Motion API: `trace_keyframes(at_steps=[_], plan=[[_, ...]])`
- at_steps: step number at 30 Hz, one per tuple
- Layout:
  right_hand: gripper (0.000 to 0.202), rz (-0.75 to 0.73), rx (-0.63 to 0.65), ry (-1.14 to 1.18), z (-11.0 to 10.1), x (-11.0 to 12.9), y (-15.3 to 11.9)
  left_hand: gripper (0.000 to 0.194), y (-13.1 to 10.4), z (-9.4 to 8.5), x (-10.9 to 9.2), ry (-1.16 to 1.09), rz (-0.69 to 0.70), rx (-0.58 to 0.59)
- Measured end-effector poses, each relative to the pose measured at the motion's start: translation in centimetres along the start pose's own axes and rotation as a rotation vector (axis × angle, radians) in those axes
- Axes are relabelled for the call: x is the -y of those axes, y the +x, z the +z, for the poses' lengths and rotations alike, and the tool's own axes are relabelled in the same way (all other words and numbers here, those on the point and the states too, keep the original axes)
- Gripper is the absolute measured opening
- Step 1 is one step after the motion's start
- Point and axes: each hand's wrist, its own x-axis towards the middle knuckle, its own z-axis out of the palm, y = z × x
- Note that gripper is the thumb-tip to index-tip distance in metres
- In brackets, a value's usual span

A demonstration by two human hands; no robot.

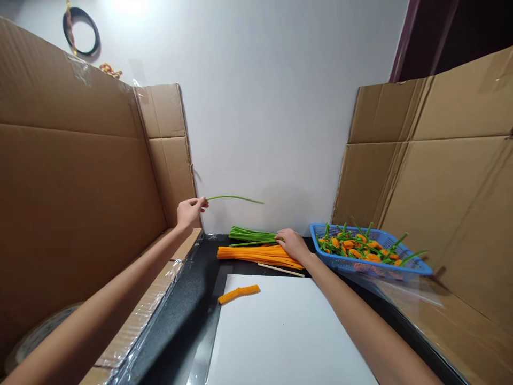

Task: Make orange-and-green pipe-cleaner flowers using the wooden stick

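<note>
My left hand (190, 213) pinched a green stem (236, 197); my right hand (293, 244) curved over the green bundle (252, 234), grip unclear. Basketed pieces (354, 253) looked finished; orange strips (252, 254) remained.

The orange piece (239, 294) looks fuzzy, the basket (360, 264) plastic.

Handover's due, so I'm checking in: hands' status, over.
Left hand pinching green stem, raised. Right hand at right end of green bundle. Orange piece on white board. Nothing seen blocking stem.

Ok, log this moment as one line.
left hand: holds green stem | right hand: at green bundle | orange piece: on white board | blue basket: holds orange-and-green pieces
</note>
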Motion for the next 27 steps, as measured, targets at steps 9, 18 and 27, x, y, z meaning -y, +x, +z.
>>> trace_keyframes(at_steps=[9,18,27], plan=[[0.039,0.031,0.055,1.157,-0.2,12.5,-8.2,0.056,-17.6,2.8,-0.8,-0.451,-0.075,0.524],[0.038,0.625,-0.38,1.234,1.5,11.5,-13.8,0.033,-20.7,6.1,2.5,0.2,0.455,0.421],[0.035,0.543,-0.372,1.278,1.1,11.7,-13.6,0.019,-20.4,5.9,5.0,-0.044,0.368,0.436]])
